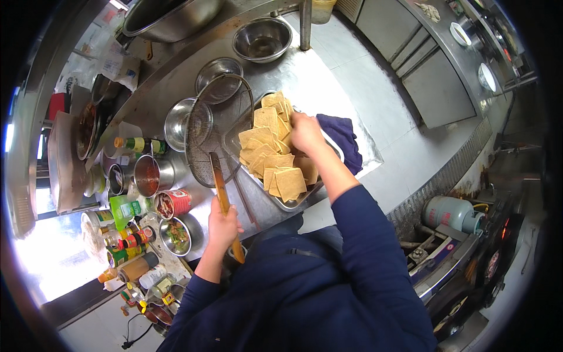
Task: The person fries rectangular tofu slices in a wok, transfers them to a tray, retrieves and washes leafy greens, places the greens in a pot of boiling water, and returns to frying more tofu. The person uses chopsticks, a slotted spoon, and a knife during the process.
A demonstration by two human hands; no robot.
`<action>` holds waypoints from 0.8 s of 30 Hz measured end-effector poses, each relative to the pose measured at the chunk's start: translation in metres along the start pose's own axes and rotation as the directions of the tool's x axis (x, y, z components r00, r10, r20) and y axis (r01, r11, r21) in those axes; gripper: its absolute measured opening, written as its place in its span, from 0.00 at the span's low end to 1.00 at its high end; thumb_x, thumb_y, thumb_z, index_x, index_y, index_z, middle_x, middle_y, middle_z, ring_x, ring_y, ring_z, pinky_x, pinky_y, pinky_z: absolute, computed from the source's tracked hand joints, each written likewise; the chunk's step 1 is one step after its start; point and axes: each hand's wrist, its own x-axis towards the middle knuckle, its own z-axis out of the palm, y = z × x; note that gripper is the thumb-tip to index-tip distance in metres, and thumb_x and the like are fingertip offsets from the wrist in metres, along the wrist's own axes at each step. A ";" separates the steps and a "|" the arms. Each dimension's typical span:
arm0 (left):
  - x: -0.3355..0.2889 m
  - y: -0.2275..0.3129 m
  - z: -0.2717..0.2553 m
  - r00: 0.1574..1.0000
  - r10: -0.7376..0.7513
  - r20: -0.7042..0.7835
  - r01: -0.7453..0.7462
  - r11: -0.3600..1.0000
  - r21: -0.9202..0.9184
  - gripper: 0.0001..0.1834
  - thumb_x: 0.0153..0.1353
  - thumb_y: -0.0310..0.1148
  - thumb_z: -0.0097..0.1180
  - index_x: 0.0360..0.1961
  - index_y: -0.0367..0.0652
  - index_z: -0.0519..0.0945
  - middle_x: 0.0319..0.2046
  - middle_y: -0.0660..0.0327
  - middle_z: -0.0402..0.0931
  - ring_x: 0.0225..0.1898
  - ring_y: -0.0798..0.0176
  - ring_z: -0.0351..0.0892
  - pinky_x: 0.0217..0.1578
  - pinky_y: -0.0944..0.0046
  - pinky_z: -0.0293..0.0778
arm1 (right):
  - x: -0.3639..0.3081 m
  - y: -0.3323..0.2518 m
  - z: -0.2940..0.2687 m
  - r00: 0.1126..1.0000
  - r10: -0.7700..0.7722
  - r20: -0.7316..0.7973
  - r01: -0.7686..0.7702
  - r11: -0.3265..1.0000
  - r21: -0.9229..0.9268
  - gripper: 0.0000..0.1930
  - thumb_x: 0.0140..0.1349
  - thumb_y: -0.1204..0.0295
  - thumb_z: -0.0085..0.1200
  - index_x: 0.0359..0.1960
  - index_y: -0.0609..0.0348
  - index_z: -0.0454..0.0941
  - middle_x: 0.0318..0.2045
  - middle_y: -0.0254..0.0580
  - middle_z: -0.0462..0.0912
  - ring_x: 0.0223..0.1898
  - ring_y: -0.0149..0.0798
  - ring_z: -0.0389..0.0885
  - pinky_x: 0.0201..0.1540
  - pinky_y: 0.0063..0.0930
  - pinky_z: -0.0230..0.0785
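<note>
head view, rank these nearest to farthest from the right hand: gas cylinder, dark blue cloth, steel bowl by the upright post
From the right hand:
1. Dark blue cloth, just to its right
2. Steel bowl, ahead and to the left
3. Gas cylinder, well off to the right

Tray (233, 142): silver-grey. Squares (280, 136) piled in it: light tan, deeper brown toward the tray's near right. Cloth (343, 141) just right of tray: dark navy-purple. Sleeves (375, 240) on the near side of tray: navy. Strainer (202, 132) left of tray: dark grey, fine crisscross mesh. Wooden handle (221, 190), same side: yellow-brown, darker streaks. Farther left of tray: red-and-white can (176, 202), bright green pouch (123, 210). Well right of tray: gas cylinder (447, 212), pale grey-green, red markings.
</note>
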 end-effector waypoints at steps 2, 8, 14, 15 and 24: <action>0.004 -0.005 -0.005 0.997 0.023 -0.079 -0.010 0.988 0.156 0.11 0.69 0.27 0.50 0.48 0.41 0.65 0.26 0.58 0.73 0.17 0.66 0.75 0.16 0.62 0.74 | 0.011 -0.009 -0.001 0.991 -0.010 0.136 0.020 0.997 -0.073 0.18 0.56 0.80 0.50 0.49 0.61 0.80 0.48 0.53 0.82 0.52 0.58 0.77 0.57 0.47 0.71; 0.012 0.002 -0.030 0.812 0.530 -0.245 -0.326 0.759 0.564 0.11 0.70 0.29 0.49 0.49 0.39 0.66 0.29 0.50 0.76 0.23 0.61 0.80 0.24 0.58 0.78 | -0.062 0.021 -0.049 0.950 -0.058 -0.306 0.116 0.978 0.175 0.16 0.63 0.73 0.52 0.51 0.63 0.78 0.42 0.54 0.81 0.47 0.57 0.80 0.51 0.44 0.73; 0.005 0.068 0.071 0.895 0.416 0.162 -0.352 0.881 -0.315 0.16 0.71 0.24 0.47 0.57 0.40 0.60 0.34 0.58 0.72 0.23 0.68 0.76 0.26 0.64 0.80 | -0.239 0.017 -0.073 0.944 0.202 0.261 -0.324 0.723 0.610 0.19 0.67 0.63 0.59 0.52 0.63 0.77 0.39 0.46 0.84 0.42 0.38 0.84 0.46 0.32 0.77; -0.002 0.078 0.097 0.874 0.408 0.265 -0.293 0.877 -0.381 0.20 0.70 0.23 0.48 0.61 0.38 0.59 0.34 0.58 0.73 0.27 0.66 0.76 0.32 0.62 0.80 | -0.263 0.009 -0.073 0.955 0.061 0.291 -0.273 0.566 0.778 0.24 0.68 0.64 0.59 0.59 0.66 0.71 0.41 0.44 0.84 0.44 0.33 0.83 0.47 0.30 0.77; -0.137 0.095 0.340 0.025 0.235 0.972 -0.509 0.840 -0.190 0.16 0.73 0.36 0.52 0.55 0.39 0.69 0.29 0.64 0.73 0.31 0.73 0.71 0.32 0.71 0.68 | -0.429 -0.001 -0.129 0.708 0.706 0.011 0.206 -0.221 0.953 0.14 0.70 0.61 0.56 0.38 0.56 0.68 0.19 0.32 0.71 0.13 0.24 0.67 0.12 0.21 0.61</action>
